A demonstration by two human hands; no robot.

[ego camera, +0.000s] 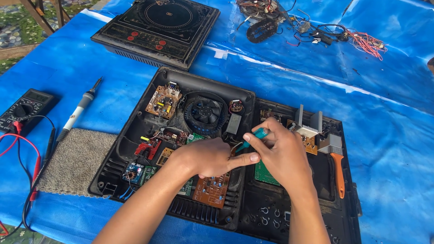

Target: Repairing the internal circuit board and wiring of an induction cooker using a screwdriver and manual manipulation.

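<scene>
Teal-handled tool [257, 134]: slim plastic handle, over the open black plastic casing [135, 131], above a brown circuit board [210, 190].
Right hand [282, 153]: fingers pinched on the handle.
Left hand [210, 157]: fingers curled, thumb extended, touching the right hand.

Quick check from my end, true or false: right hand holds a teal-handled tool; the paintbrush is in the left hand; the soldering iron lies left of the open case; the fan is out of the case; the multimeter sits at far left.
1. The right hand holds a teal-handled tool. True.
2. The orange-handled paintbrush is in the left hand. False: it lies on the black tray at right, untouched.
3. The soldering iron lies left of the open black plastic case. True.
4. The round black fan is out of the case. False: it sits inside.
5. The black multimeter sits at far left. True.
</scene>
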